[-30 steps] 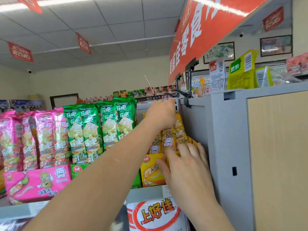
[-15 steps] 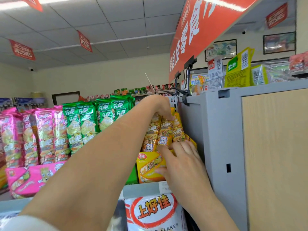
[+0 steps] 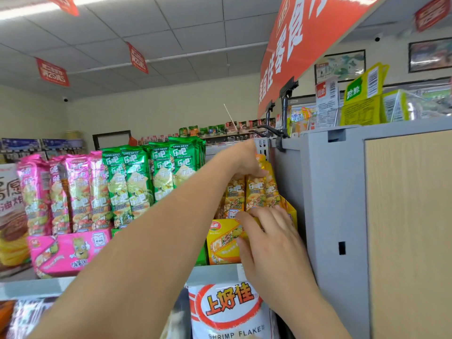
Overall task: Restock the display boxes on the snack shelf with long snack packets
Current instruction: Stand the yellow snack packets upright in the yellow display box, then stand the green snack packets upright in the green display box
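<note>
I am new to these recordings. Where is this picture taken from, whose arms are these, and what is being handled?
There is no machine here. A camera worn on a person's head looks forward at their two bare hands in a shop. The left hand reaches up and grips the tops of several long yellow packets, which stand in a yellow display box on the shelf. The right hand lays straight fingers against the packets' lower ends. To the left stand green packets and pink packets. A shrimp flakes bag sits below.
</note>
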Tool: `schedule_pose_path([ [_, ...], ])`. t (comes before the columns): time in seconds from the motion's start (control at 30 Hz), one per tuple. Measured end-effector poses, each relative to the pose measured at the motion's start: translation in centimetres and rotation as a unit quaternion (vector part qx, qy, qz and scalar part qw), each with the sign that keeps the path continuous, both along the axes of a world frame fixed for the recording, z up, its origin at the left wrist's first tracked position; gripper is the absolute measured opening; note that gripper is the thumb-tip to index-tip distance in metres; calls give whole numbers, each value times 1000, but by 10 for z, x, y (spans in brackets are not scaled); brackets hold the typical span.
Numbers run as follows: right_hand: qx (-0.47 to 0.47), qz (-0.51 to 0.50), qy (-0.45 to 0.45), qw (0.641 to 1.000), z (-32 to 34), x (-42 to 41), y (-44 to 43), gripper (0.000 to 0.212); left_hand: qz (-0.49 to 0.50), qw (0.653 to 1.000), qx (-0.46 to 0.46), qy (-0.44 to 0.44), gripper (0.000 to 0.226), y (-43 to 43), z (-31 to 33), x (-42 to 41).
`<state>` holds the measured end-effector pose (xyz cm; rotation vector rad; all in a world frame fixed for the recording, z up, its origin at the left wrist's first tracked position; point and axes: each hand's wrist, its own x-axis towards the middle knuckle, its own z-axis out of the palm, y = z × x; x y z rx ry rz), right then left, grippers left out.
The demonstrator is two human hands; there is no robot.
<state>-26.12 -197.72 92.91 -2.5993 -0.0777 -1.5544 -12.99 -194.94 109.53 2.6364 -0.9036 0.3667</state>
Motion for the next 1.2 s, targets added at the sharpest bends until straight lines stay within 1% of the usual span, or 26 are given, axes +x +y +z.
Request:
schedule_pose_path([
  [0.03,2,1,4,1000,0,0,0,38,15,999,30,-14,68,0,-6,2],
  [0.13,6,6,13,1000,2,-2,1,40,28,994,69,-75,69,3,-14,4],
  [0.2,6,3,22,1000,4,-2,3,39,38,986,118,-108,69,5,-14,2],
  [0.27,8,-2,34,999,6,-4,4,41,46,976,164,-134,58,7,-14,-5],
  [0.33,12,-8,46,999,5,-6,5,44,45,964,179,-190,45,11,-14,-18],
  [0.37,15,-4,48,999,4,-7,5,45,42,957,169,-234,45,14,-13,-27],
  [0.43,31,29,28,999,2,-9,3,43,29,939,115,-322,47,26,-9,-50],
  [0.5,63,89,-15,994,-1,-13,2,38,4,914,64,-401,40,45,-4,-73],
  [0.53,80,114,-37,990,-1,-15,3,35,-15,900,47,-433,36,59,-2,-83],
  [0.6,112,150,-67,980,1,-19,6,32,-57,881,3,-470,29,93,2,-100],
  [0.67,163,194,-80,964,10,-21,12,27,-81,871,-43,-483,27,128,5,-108],
  [0.7,191,222,-78,953,17,-21,17,24,-81,871,-52,-481,28,143,5,-107],
  [0.77,232,269,-66,932,33,-18,27,22,-63,885,-40,-459,29,166,5,-98],
  [0.83,245,274,-41,929,51,-11,36,22,-39,907,8,-419,39,182,2,-84],
  [0.87,241,257,-13,936,59,-5,40,24,-29,915,37,-401,47,188,-1,-76],
  [0.93,210,197,73,955,73,6,48,40,-18,925,76,-372,60,198,-7,-62],
  [1.0,169,137,162,963,81,16,57,57,-17,930,77,-359,67,204,-13,-52],
  [1.03,148,108,186,965,83,21,63,60,-19,931,69,-358,69,206,-15,-49],
  [1.1,115,45,174,977,81,29,76,59,-20,933,55,-355,74,209,-16,-43],
  [1.2,99,-21,123,987,78,34,89,54,-8,934,57,-353,93,215,-16,-35],
])
